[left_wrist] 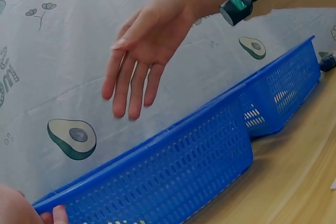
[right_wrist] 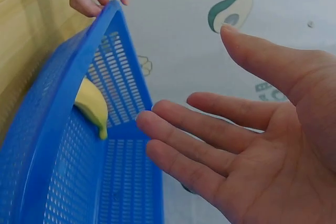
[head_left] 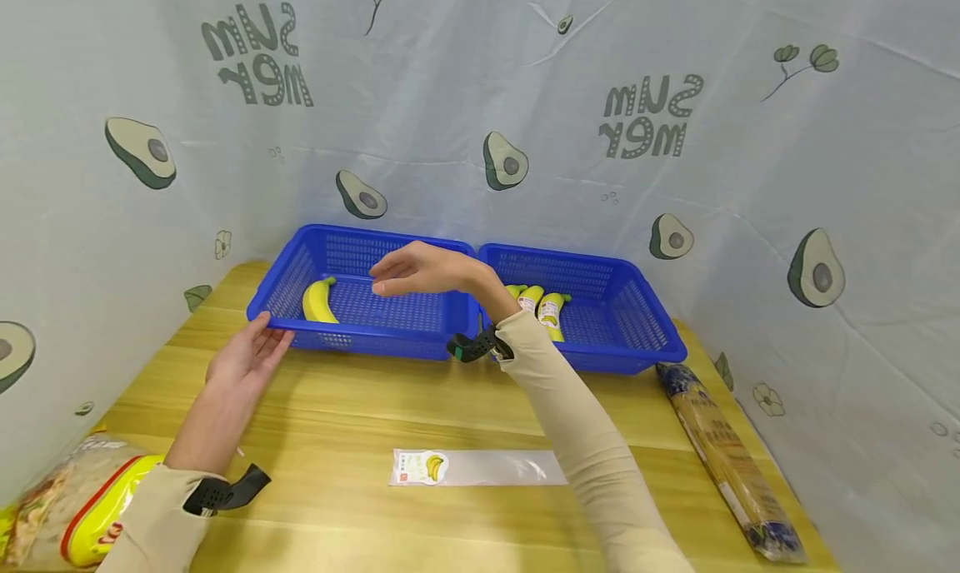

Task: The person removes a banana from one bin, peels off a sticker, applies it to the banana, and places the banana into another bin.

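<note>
A single yellow banana (head_left: 318, 301) lies at the left end of the left blue basket (head_left: 390, 341). At that basket's front left corner, my left hand (head_left: 243, 352) holds the rim, with the thumb over the top and fingers below the edge. My right hand (head_left: 423, 269) is in the air above the same basket, its fingers extended and nothing in the palm. The right wrist view shows the open palm (right_wrist: 268, 177) beside the basket wall, with the banana (right_wrist: 93, 106) inside beyond it.
The right blue basket (head_left: 630, 361) holds several labelled bananas (head_left: 551, 311), partly behind my right arm. A clear plastic sleeve with a banana label (head_left: 420, 467) lies on the wooden table (head_left: 337, 515). A long noodle packet (head_left: 731, 465) lies at right, a bread bag (head_left: 90, 506) at left.
</note>
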The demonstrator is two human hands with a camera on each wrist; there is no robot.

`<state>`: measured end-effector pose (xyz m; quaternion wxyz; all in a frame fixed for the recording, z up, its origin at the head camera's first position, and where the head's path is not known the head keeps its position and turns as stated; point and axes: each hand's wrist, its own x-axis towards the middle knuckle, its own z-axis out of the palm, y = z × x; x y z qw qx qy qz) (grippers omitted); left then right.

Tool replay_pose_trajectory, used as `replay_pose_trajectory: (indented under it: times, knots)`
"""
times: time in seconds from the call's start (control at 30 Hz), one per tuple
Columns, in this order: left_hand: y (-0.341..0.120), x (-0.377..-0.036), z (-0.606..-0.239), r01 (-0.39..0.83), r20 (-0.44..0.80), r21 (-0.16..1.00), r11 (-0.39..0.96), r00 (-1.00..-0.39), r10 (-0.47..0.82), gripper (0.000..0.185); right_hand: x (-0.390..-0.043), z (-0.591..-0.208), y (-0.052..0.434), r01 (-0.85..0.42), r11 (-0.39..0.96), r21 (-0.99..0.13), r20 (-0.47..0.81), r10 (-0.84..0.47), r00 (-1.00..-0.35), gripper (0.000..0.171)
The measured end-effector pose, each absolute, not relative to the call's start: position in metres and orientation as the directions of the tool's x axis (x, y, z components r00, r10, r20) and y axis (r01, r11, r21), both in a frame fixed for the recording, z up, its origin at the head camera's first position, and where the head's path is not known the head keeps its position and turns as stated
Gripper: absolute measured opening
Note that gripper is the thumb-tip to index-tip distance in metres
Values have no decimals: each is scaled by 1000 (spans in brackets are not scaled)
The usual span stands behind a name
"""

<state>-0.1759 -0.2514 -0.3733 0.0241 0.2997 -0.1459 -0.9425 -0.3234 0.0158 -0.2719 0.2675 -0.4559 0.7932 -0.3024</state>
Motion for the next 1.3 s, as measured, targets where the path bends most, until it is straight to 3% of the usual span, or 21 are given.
replay_pose_trajectory:
  times: [0.17, 0.37, 0.43, 0.7, 0.8, 0.9, 1.0, 1.17, 1.3]
  knots:
    - [-253, -176, -371, -24, -562, 271, -962, -816, -138, 37, -322, -275, -14, -486, 386, -784, -166, -885, -435, 48]
    - [-250, -179, -370, 3, -579, 321, -947, -791, -198, 56, -308, -297, -68, -378, 431, -819, -188, -825, -532, 58]
    - [-249, -178, -370, 7, -584, 329, -944, -785, -209, 60, -303, -308, -83, -385, 444, -809, -197, -822, -534, 65]
    - [-241, -181, -373, 2, -613, 388, -922, -746, -260, 56, -308, -338, -98, -427, 618, -660, -403, -771, -493, 73]
    - [-240, -181, -373, 6, -622, 381, -925, -738, -261, 56, -323, -331, -78, -460, 696, -552, -458, -713, -530, 74]
    - [-241, -180, -373, 21, -628, 362, -932, -733, -260, 56, -341, -318, -53, -427, 738, -522, -473, -668, -575, 73]
    - [-243, -179, -371, 32, -629, 345, -938, -734, -257, 56, -358, -305, -34, -367, 702, -610, -435, -684, -586, 66]
    - [-246, -177, -370, 37, -619, 337, -941, -744, -251, 52, -381, -302, -23, -494, 594, -635, -258, -766, -589, 47]
    - [-246, -178, -371, 34, -616, 321, -946, -752, -236, 39, -394, -313, -24, -536, 540, -649, -159, -785, -599, 42]
